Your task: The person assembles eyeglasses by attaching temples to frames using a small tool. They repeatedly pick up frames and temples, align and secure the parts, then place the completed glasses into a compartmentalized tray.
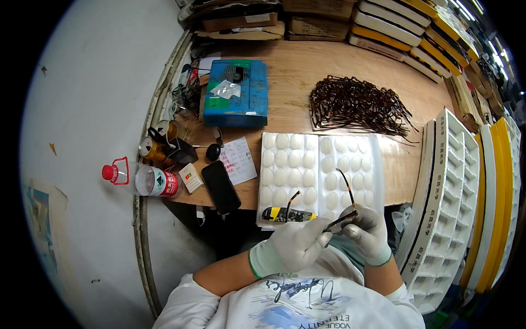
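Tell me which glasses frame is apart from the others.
The frame held between your gloved left hand and right hand. The others lie together in a dark, tangled pile farther back on the table.

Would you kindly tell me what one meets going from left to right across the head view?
Red-capped plastic bottle, small cream box, black smartphone, held tortoiseshell eyeglass frame, white compartment tray.
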`<state>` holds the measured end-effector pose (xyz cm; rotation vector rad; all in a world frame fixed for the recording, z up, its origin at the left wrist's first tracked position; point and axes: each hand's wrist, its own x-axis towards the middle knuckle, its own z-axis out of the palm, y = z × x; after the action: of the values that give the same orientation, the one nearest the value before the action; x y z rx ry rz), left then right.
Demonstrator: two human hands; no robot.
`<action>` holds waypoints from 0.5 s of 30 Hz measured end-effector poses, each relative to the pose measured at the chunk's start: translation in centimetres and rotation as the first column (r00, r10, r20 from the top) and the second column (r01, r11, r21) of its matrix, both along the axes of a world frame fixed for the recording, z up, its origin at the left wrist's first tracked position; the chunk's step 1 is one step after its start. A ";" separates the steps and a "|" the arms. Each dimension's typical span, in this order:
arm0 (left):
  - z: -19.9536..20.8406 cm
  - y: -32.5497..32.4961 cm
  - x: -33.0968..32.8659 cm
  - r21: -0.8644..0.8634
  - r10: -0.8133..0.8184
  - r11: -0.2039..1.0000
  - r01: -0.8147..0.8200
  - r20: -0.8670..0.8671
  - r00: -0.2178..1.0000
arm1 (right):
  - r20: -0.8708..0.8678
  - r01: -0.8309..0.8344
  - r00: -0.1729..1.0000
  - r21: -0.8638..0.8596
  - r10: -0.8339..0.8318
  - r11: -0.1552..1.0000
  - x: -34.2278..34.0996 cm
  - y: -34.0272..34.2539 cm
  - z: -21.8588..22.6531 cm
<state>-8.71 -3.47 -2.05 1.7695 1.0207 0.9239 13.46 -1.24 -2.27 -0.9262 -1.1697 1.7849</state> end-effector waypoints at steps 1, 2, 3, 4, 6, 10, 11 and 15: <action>0.1 0.1 0.0 -0.005 -0.009 1.000 0.009 -0.007 1.000 | -0.015 -0.019 1.000 -0.010 0.019 1.000 0.1 0.1 0.2; 0.4 0.2 -0.1 -0.010 -0.018 1.000 0.018 -0.014 1.000 | -0.031 -0.038 0.999 -0.020 0.037 0.999 0.2 0.3 0.4; 0.7 0.4 -0.1 -0.014 -0.029 0.999 0.029 -0.015 0.999 | -0.041 -0.055 0.998 -0.028 0.054 0.998 0.5 0.4 0.8; 1.0 0.5 -0.4 -0.081 -0.064 0.995 0.061 -0.028 0.998 | -0.050 -0.051 0.998 -0.059 0.048 0.997 0.4 0.3 1.2; 1.0 0.6 -1.2 -0.065 -0.132 0.989 0.131 -0.014 0.991 | 0.067 -0.175 0.983 0.054 0.171 0.983 1.0 0.7 1.4; 0.9 0.4 -1.5 -0.076 -0.147 0.986 0.148 0.014 0.989 | 0.265 -0.253 0.944 0.186 0.199 0.950 1.4 1.2 1.6; 0.9 0.4 -1.6 -0.106 -0.141 0.984 0.141 0.008 0.990 | 0.256 -0.215 0.951 0.138 0.175 0.967 0.9 0.9 1.6; 1.0 0.4 -1.0 -0.043 -0.027 0.999 0.026 -0.043 0.999 | 0.338 -0.059 0.941 0.235 -0.024 0.970 -0.2 0.2 0.4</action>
<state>-9.69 -3.09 -1.07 1.7710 1.0347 0.8448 13.23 -1.01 -1.86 -1.1053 -1.5788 1.4871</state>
